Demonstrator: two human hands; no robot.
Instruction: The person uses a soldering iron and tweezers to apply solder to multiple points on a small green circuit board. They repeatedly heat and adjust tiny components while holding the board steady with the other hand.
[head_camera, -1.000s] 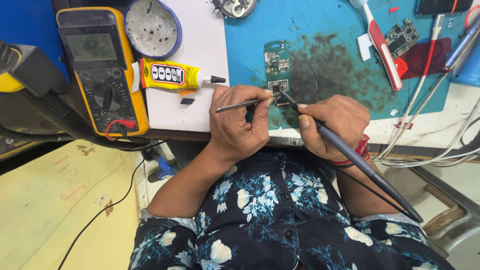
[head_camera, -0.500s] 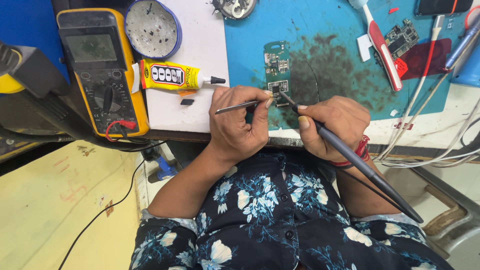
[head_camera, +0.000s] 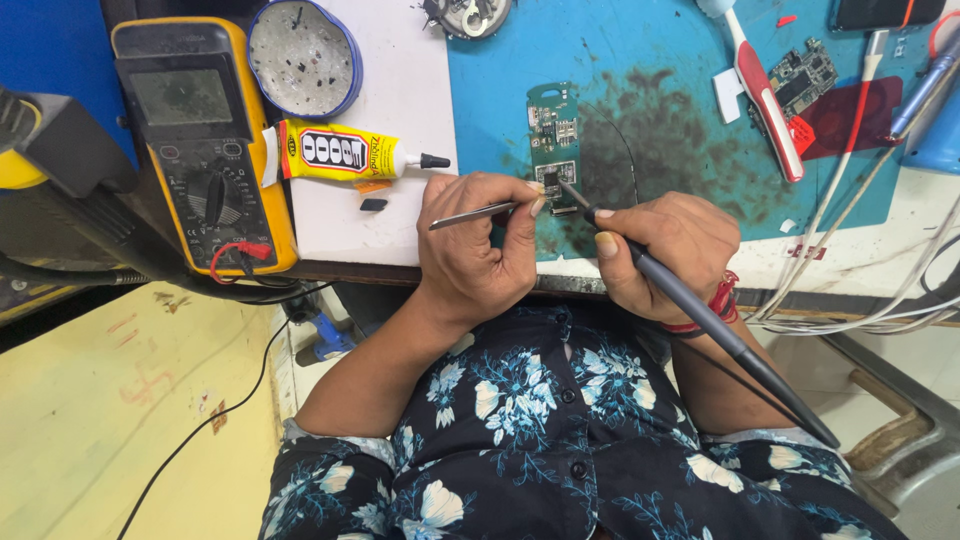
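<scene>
A narrow green circuit board (head_camera: 553, 135) lies on the blue work mat (head_camera: 660, 60). My left hand (head_camera: 475, 250) pinches metal tweezers (head_camera: 470, 214) whose tips point at the board's lower end. My right hand (head_camera: 665, 250) grips a dark soldering iron (head_camera: 720, 335) like a pen, its tip touching a small component at the board's lower end. The iron's handle runs down to the right over my floral shirt.
A yellow multimeter (head_camera: 200, 140) lies at the left beside a yellow glue tube (head_camera: 340, 153) and a round blue-rimmed dish (head_camera: 303, 55). A red and white brush (head_camera: 765, 95), another small circuit board (head_camera: 800, 75) and white cables (head_camera: 850, 300) are at the right.
</scene>
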